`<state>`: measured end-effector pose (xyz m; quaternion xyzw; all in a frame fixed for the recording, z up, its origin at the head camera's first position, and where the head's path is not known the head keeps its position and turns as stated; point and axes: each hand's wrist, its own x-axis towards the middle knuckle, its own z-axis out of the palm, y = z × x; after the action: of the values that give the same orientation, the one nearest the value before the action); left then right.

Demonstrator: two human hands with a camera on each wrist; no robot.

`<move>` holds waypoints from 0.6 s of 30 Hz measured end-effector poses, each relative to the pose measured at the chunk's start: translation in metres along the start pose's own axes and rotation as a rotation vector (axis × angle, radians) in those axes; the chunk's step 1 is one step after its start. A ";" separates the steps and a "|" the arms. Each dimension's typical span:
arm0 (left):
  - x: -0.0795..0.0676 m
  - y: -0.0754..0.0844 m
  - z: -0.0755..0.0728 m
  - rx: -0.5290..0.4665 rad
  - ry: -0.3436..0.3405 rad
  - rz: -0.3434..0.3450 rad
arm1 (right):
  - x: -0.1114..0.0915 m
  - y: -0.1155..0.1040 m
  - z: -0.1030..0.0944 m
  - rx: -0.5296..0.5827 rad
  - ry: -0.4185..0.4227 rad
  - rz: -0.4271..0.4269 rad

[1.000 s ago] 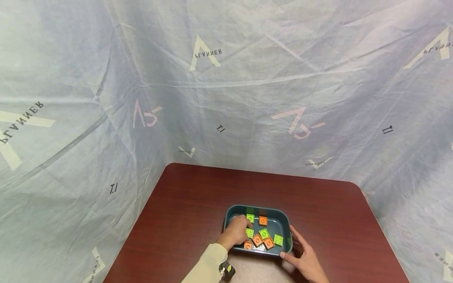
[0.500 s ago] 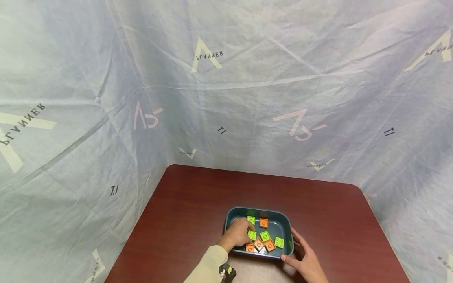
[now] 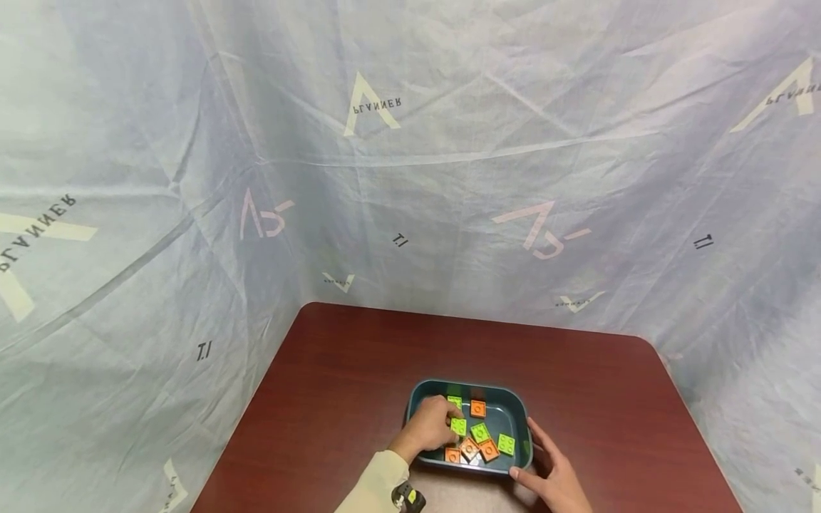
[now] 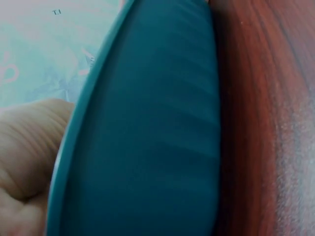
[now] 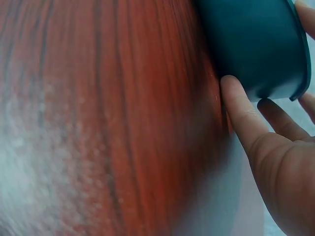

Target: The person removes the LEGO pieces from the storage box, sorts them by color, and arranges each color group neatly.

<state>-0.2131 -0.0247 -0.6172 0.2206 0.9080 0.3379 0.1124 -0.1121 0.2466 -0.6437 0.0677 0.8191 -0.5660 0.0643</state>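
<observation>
A dark teal tray (image 3: pixel 507 406) with rounded corners holds several green and orange toy building blocks. My left hand (image 3: pixel 428 425) reaches over the tray's left side and pinches a green block (image 3: pixel 458 427) studs up, between thumb and fingers. Another green block (image 3: pixel 454 402) lies just behind the fingers, partly covered. In the left wrist view, the tray's outer wall (image 4: pixel 147 118) hides the fingertips. With straight, spread fingers, my right hand (image 3: pixel 553 477) rests against the tray's right end, thumb at the front corner. The right wrist view shows a fingertip (image 5: pixel 230 83) touching the wall low down.
Inside the tray, an orange block (image 3: pixel 477 409) lies at the back, a green block (image 3: pixel 506 444) at the right, and an orange block (image 3: pixel 489 449) near the front. The tray stands on a reddish-brown table (image 3: pixel 359 356), with printed fabric (image 3: pixel 436 178) hanging behind.
The green block in my left fingers has shifted slightly right, nearer the middle blocks. My right hand stays at the tray's right end. The head view has tilted slightly.
</observation>
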 end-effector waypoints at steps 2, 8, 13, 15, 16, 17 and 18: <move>-0.001 0.000 -0.002 -0.023 -0.005 0.006 | 0.000 -0.001 0.000 -0.007 -0.003 0.007; -0.005 0.000 -0.012 -0.060 0.031 0.043 | 0.001 -0.003 0.000 -0.026 -0.005 0.026; -0.007 -0.001 -0.023 -0.042 0.080 0.052 | 0.002 -0.002 0.001 -0.025 -0.003 0.042; -0.008 -0.001 -0.028 -0.049 0.095 0.042 | 0.002 -0.002 0.002 -0.024 0.000 0.043; -0.009 -0.001 -0.031 -0.063 0.098 0.035 | 0.001 -0.002 0.002 -0.022 0.002 0.043; -0.010 -0.001 -0.035 -0.083 0.100 0.027 | 0.001 -0.003 0.002 -0.019 0.002 0.041; -0.011 -0.001 -0.039 -0.102 0.104 0.025 | 0.001 -0.003 0.002 -0.016 0.004 0.039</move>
<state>-0.2173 -0.0522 -0.5883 0.2080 0.8915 0.3960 0.0720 -0.1131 0.2436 -0.6421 0.0843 0.8221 -0.5581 0.0742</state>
